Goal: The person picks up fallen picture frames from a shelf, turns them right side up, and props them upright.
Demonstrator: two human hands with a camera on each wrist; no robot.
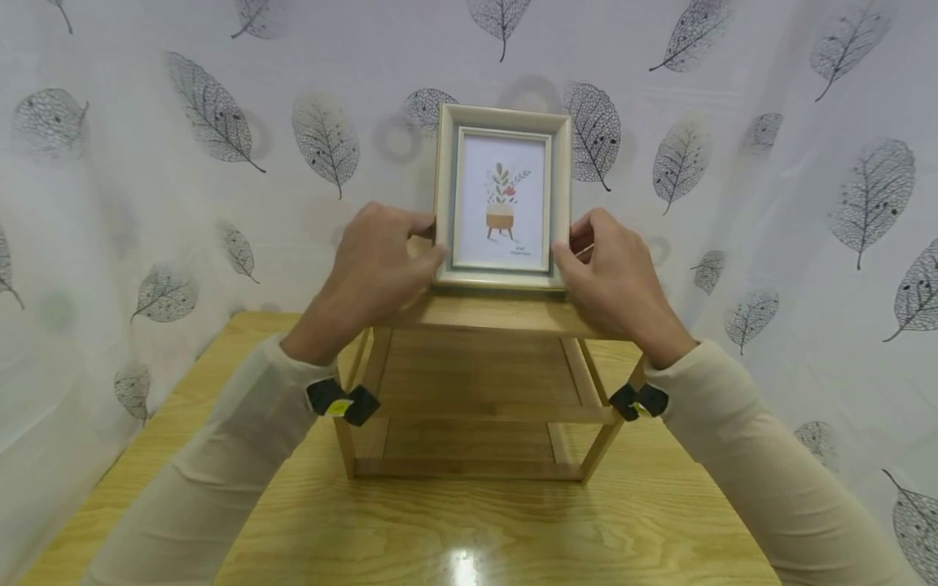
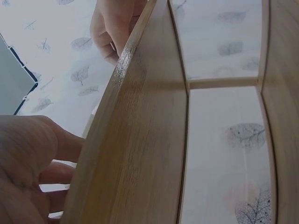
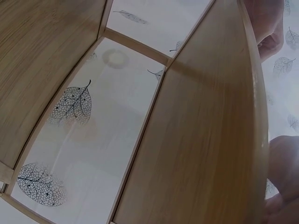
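A cream picture frame (image 1: pixel 504 281) with a potted-plant print stands nearly upright on the top board of a wooden shelf rack (image 1: pixel 484 413). At its lower left side my left hand (image 1: pixel 377 256) grips the edge, thumb in front and fingers toward the back. My right hand (image 1: pixel 615 264) grips the lower right side in the same way. In the left wrist view, the shelf's top board (image 2: pixel 126 140) hides the picture frame, with my left hand just beyond its edge. The right wrist view shows the shelf from below, and its board (image 3: pixel 201 116) partly covers my right hand.
The shelf rack stands on a wood-grain table (image 1: pixel 410 533), with lower boards beneath the top one. Behind and on both sides hangs a white curtain (image 1: pixel 777 163) printed with dark leaves. A black band with a yellow tab (image 1: pixel 339 407) is at the left wrist.
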